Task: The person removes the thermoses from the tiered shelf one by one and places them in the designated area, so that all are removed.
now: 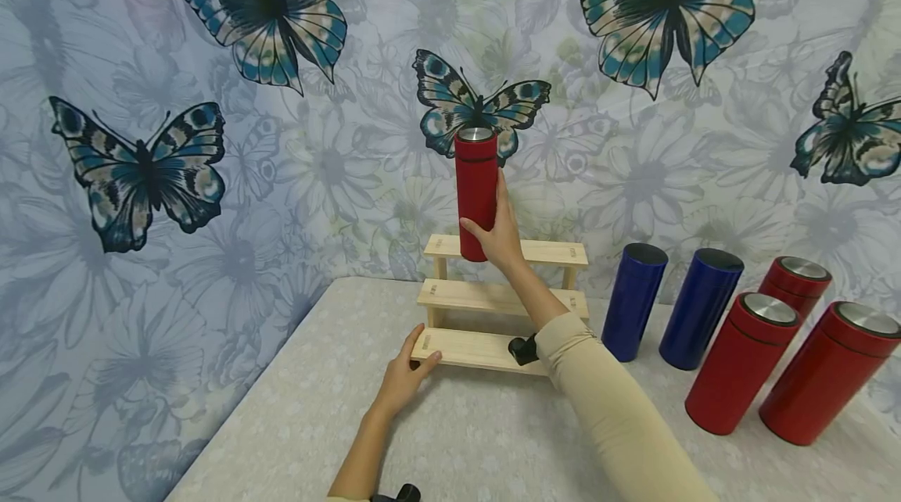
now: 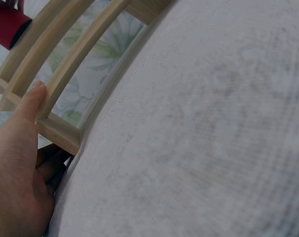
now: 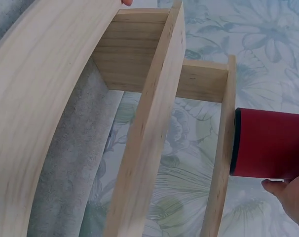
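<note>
My right hand (image 1: 501, 240) grips a red thermos (image 1: 477, 193) with a steel-topped lid, thumb on its front and fingers along its right side. The thermos is upright at the top step of a three-tier wooden display stand (image 1: 503, 297), left of its middle. In the right wrist view, the dark base of the red thermos (image 3: 270, 143) is right at the top board; whether it touches cannot be told. The left hand (image 1: 404, 378) holds the left end of the bottom step. Its thumb lies on the board in the left wrist view, the other fingers partly hidden by the end panel.
Two blue thermoses (image 1: 635, 302) (image 1: 701, 308) stand right of the stand. Farther right are three red thermoses (image 1: 742, 365) (image 1: 831, 375) (image 1: 795, 283) with steel lid tops. A pale patterned cloth (image 1: 296, 408) covers the table. Butterfly-print fabric (image 1: 352, 197) hangs close behind the stand.
</note>
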Demonstrator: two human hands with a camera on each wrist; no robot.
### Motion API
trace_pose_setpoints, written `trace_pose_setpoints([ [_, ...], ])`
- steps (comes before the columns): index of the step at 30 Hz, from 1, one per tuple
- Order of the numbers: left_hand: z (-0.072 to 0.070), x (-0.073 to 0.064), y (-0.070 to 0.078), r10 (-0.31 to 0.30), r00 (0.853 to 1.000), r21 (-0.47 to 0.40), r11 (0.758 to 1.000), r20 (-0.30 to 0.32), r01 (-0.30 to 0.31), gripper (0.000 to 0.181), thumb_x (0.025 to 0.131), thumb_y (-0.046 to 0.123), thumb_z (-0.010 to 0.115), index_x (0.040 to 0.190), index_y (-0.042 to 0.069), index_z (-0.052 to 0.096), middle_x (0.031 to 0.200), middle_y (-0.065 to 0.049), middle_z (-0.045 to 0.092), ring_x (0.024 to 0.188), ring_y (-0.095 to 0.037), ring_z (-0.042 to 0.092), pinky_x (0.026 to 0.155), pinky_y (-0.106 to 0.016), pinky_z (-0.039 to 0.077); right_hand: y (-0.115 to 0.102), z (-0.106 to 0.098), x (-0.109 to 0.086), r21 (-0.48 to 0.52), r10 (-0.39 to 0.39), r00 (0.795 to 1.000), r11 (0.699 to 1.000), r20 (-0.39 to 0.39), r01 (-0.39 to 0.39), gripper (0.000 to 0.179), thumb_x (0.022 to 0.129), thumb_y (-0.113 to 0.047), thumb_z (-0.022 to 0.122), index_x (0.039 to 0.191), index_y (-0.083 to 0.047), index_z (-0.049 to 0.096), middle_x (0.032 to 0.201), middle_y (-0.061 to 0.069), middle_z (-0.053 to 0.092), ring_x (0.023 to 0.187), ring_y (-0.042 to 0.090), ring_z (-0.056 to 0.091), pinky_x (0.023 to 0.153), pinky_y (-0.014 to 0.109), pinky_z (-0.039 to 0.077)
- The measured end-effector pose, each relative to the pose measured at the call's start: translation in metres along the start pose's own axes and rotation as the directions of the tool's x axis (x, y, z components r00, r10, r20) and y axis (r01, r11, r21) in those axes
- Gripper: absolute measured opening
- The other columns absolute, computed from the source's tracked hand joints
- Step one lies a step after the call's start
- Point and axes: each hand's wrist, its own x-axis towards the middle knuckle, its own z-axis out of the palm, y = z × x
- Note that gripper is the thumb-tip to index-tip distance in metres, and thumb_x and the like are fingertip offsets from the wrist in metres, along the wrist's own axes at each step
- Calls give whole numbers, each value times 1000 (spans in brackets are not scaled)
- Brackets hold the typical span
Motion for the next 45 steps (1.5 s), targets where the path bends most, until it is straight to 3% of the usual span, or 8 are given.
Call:
trace_pose_setpoints([
  [6,2,0,-2,6,1000,-7,1000,13,-6,76,87,50,58,148,22,21,140,-21,37,121,-37,45,95,-48,40,-2,-11,-15,9,-88,996,996,-2,88,96,82,-23,72,148,-36,3,140,7,32,122,22,35,93,48,39],
  [13,1,1,-2,15,1000,-28,1000,26,-14,77,88,47,57,148,18,19,139,-22,39,115,-36,51,89,-46,45,-16,-32,-37,67,-157,987,985,-45,159,95,81,-15,73,149,-27,8,127,14,37,114,27,42,86,47,45],
  [21,2,3,-4,22,999,-17,1000,24,-22,76,89,47,56,148,17,19,140,-22,37,117,-37,48,92,-47,42,-64,-81,-86,161,-83,996,983,-21,85,96,81,0,69,150,-21,7,131,22,34,113,34,43,86,54,44],
  [25,2,2,-4,12,1000,-24,1000,21,-12,75,89,46,56,148,18,19,140,-22,36,119,-38,46,94,-49,41,-66,-106,-111,141,-99,995,985,-14,100,98,78,7,69,150,-18,7,133,23,31,113,34,42,87,58,42],
  [29,3,2,-3,15,999,-30,999,31,-14,75,90,46,56,148,18,17,141,-23,34,120,-39,44,94,-50,40,-60,-132,-133,49,-115,992,992,-54,118,100,74,11,70,149,-14,9,130,25,32,110,22,44,85,60,42],
  [35,3,2,-3,32,999,-34,999,29,-31,75,90,45,56,148,17,17,141,-24,34,119,-39,45,94,-49,40,-41,-168,-160,-67,-31,993,997,-115,23,103,74,10,71,150,-20,8,129,22,33,106,0,43,87,56,43],
  [40,3,1,-3,25,999,-41,999,27,-24,76,90,46,56,148,16,17,141,-25,33,120,-40,43,95,-49,38,-26,-187,-183,-163,88,982,980,-166,-115,103,76,6,71,150,-23,5,130,18,36,101,1,43,85,40,48],
  [45,3,0,-2,18,999,-47,999,33,-16,77,89,46,56,148,17,17,142,-24,31,121,-39,42,96,-49,37,-8,-194,-205,-143,150,970,973,-193,-179,106,74,8,72,150,-21,4,133,16,36,101,1,43,83,27,48],
])
